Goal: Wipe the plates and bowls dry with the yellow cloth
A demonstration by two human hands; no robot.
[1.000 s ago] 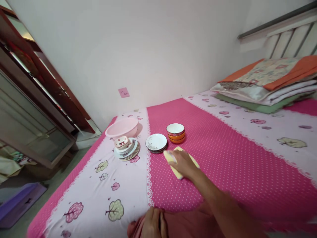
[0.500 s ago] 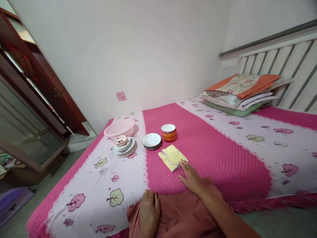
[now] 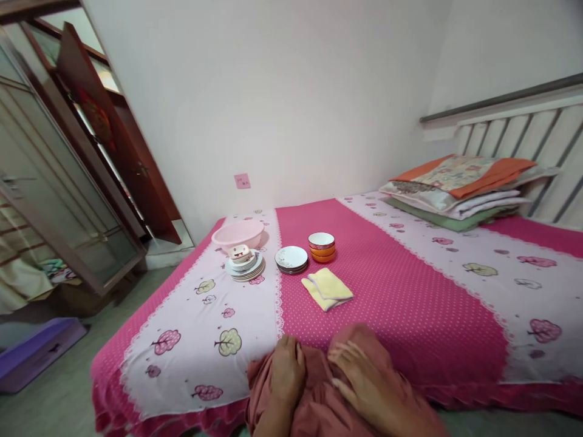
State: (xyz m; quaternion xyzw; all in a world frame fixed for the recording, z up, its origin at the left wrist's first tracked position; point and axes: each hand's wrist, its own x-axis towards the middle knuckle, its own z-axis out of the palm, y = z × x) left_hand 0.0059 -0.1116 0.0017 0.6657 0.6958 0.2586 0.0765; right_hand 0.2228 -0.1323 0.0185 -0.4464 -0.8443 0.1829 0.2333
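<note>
My left hand (image 3: 288, 371) rests on my left thigh, its fingers draped over the knee with nothing in them. On the other thigh lies my right hand (image 3: 359, 375), open, fingers stretched and a little spread. Both thighs are covered by reddish-brown cloth (image 3: 319, 388). Just beyond my knees, a folded yellow cloth (image 3: 328, 287) lies on the bed, apart from both hands. Behind it stand a stack of orange bowls (image 3: 322, 250) with white insides and a stack of white dishes (image 3: 291, 260) with dark rims.
A pink basin (image 3: 239, 233) stands at the back left, behind stacked plates (image 3: 248, 271) topped by a small patterned bowl (image 3: 240, 253). Folded bedding (image 3: 460, 188) is piled at the far right of the bed (image 3: 410, 303). A purple box (image 3: 40, 352) sits on the floor.
My right hand has drawn back from the yellow cloth onto my thigh. The cloth stays folded on the bed. The view has turned slightly left.
</note>
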